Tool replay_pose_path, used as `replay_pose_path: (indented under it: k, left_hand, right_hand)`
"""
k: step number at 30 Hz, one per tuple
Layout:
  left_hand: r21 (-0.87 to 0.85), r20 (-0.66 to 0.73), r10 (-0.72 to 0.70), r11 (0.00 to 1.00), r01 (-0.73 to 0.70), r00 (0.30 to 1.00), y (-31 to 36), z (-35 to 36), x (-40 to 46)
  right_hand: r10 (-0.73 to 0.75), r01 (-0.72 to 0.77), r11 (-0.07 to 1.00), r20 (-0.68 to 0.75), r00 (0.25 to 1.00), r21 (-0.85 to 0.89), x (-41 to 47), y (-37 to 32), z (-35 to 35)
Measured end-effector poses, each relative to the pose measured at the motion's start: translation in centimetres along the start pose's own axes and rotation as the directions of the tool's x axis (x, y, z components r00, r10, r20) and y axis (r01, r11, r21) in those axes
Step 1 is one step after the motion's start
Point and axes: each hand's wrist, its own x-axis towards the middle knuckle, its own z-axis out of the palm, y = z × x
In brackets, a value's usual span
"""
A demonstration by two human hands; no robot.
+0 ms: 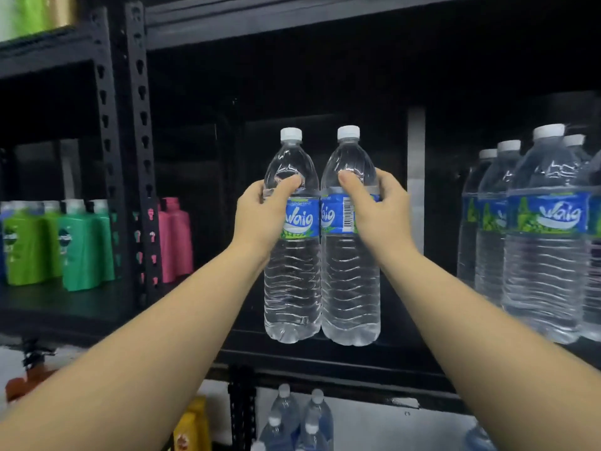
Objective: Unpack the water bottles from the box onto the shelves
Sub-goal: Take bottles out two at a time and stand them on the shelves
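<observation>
Two clear water bottles with white caps and blue labels are held upright side by side in front of the dark shelf. My left hand grips the left bottle around its label. My right hand grips the right bottle the same way. Both bottle bases hang at about the level of the shelf board; I cannot tell whether they touch it. Several matching bottles stand on the same shelf at the right. The box is out of view.
Black slotted uprights divide the racks. Green pouches and pink ones stand on the left shelf. Smaller water bottles and a yellow pack sit on a lower level. An orange object is at the lower left.
</observation>
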Motion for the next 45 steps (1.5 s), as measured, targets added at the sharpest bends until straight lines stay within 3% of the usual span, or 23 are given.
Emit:
replay_pose_path:
  k: [4,7,11,16,19,24,32,41,45]
  left_hand:
    - [0.262,0.005,0.119,0.958,-0.117,0.993,-2.0,-0.1,-0.1]
    - [0.272,0.092,0.128,0.951,-0.149,0.988,-4.0,-1.1,-1.6]
    - [0.291,0.157,0.023,0.954,-0.068,0.987,-7.3,-3.1,-3.0]
    - [0.431,0.188,-0.127,0.902,0.034,0.974,-9.3,-5.5,-4.3]
    - [0.513,0.203,-0.153,0.858,0.028,0.967,-9.8,-6.4,-4.0]
    - [0.470,0.276,-0.167,0.883,0.018,0.946,-10.2,-6.9,-4.1]
    - [0.460,0.277,-0.168,0.888,0.023,0.946,-10.0,-7.1,-4.4]
    - [0.481,0.202,-0.208,0.872,0.088,0.957,-10.0,-7.3,-4.4]
    - [0.467,0.203,-0.228,0.878,0.110,0.952,-10.0,-7.5,-4.3]
  right_hand:
    - [-0.024,0.026,0.995,0.025,0.999,-0.093,-0.9,1.4,0.3]
    - [-0.019,0.035,0.983,0.091,0.996,-0.181,-3.0,2.9,-0.2]
    - [0.011,0.016,0.984,0.150,0.989,-0.177,-6.2,4.4,-0.7]
    - [0.265,-0.183,0.934,0.254,0.930,-0.306,-7.7,6.4,-1.1]
    - [0.358,-0.217,0.888,0.314,0.879,-0.405,-7.5,7.5,-0.7]
    - [0.336,-0.166,0.867,0.305,0.891,-0.470,-7.3,8.2,-0.4]
    - [0.303,-0.138,0.864,0.282,0.910,-0.485,-7.6,8.2,-0.8]
    - [0.411,-0.267,0.871,0.314,0.856,-0.412,-7.7,7.1,-1.7]
    - [0.394,-0.261,0.874,0.285,0.874,-0.410,-7.8,7.2,-1.5]
